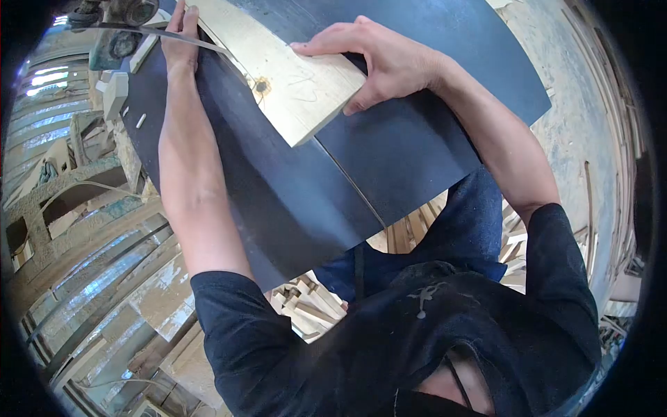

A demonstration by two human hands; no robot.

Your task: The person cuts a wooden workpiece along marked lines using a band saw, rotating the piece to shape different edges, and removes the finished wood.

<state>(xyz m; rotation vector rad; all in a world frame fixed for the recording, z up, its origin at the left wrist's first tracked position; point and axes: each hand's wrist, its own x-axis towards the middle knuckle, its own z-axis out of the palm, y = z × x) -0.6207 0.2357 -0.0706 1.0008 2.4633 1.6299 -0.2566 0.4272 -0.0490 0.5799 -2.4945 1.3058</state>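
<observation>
A thick pale wooden piece [306,87] with a curved edge, a dark knot and pencil marks lies on a dark saw table [299,208]. My right hand [396,59] grips its near right end, the thumb on the side and the fingers over the top. At the far left, my left hand [182,38] is against the wood's left edge, its fingertips partly cut off by the frame top. A narrow metal saw blade [167,35] crosses in front of my left hand and meets the wood's left edge near the knot.
Dark machine parts [121,42] stand at the upper left, beside the table edge. A slot [351,184] runs through the table towards me. A small wood chip [141,121] lies on the table's left. Wood offcuts [309,306] are piled below, with slatted timber at the left.
</observation>
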